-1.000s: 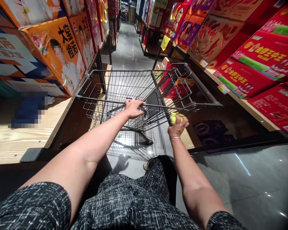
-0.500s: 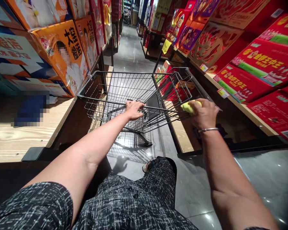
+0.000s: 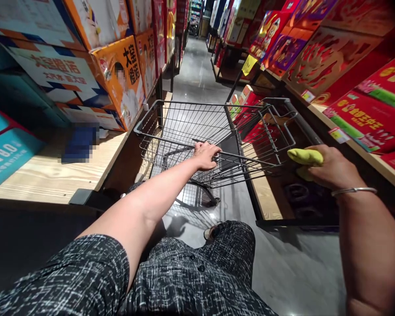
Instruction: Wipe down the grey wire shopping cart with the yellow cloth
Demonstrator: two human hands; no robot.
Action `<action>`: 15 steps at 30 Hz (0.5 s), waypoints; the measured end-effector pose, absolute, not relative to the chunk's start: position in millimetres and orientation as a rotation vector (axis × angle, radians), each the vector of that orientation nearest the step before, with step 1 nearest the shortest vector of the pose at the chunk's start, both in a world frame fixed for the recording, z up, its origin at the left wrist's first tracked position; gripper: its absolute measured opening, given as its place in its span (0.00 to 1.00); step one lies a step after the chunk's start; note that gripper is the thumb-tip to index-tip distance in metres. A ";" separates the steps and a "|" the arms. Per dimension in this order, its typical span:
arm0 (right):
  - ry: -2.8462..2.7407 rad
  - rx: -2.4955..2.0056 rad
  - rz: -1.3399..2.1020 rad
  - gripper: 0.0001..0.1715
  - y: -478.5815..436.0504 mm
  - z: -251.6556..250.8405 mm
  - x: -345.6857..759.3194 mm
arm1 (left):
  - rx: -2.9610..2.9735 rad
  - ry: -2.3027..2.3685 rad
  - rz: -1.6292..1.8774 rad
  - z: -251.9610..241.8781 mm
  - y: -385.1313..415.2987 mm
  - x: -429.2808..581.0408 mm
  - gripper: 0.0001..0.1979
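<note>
Beside cart [image 3: 231, 147], carton [image 3: 122, 85] reads "大窑橙诺".

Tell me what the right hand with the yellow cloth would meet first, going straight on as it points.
Probably the dark grey wire shopping cart: the yellow cloth in the right hand faces its handle end, though depth is unclear.

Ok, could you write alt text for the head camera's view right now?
A person's left hand rests on the near rail of a wire cart, while the right hand holds a yellow cloth in its fingers near the handle. Boxes fill shelves along both sides of the aisle.
</note>
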State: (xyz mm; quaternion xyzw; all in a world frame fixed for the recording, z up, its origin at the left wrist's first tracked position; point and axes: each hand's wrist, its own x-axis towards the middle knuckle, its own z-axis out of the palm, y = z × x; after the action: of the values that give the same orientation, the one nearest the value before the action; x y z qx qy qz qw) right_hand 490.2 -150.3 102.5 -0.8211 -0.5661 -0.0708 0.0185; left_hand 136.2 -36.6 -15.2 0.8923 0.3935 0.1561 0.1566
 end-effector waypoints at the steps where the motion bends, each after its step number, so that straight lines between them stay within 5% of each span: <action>1: -1.746 -2.525 -0.259 0.32 -155.8 100.1 484.9 | 2.568 1.124 0.423 -13.8 -35.4 133.3 0.26; 15: -1.915 -2.378 -0.260 0.31 -206.1 107.8 360.6 | 2.336 1.517 0.227 -2.8 -17.2 102.7 0.44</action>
State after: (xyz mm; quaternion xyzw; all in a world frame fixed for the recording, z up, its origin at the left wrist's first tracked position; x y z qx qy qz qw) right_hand 360.6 -206.1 107.8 -0.7754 -0.6245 -0.0849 0.0389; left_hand 102.7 -17.2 -2.8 0.8234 0.5346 0.0799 0.1725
